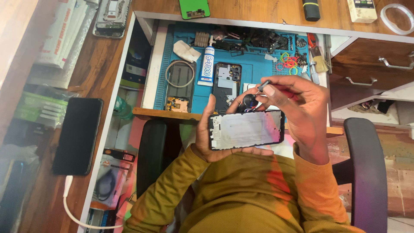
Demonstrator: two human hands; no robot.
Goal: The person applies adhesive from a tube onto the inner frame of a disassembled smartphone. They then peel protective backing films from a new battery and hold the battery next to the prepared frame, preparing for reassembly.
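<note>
left hand (pixel 207 138) clamped on the phone frame (pixel 246 129) over the lap, right hand (pixel 302 112) pinching a small screwdriver (pixel 263 85) at its top edge, one slip could gouge it.

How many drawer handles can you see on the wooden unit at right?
2: upper handle near the right edge, lower handle beside the right hand. More may be hidden out of frame.
</note>
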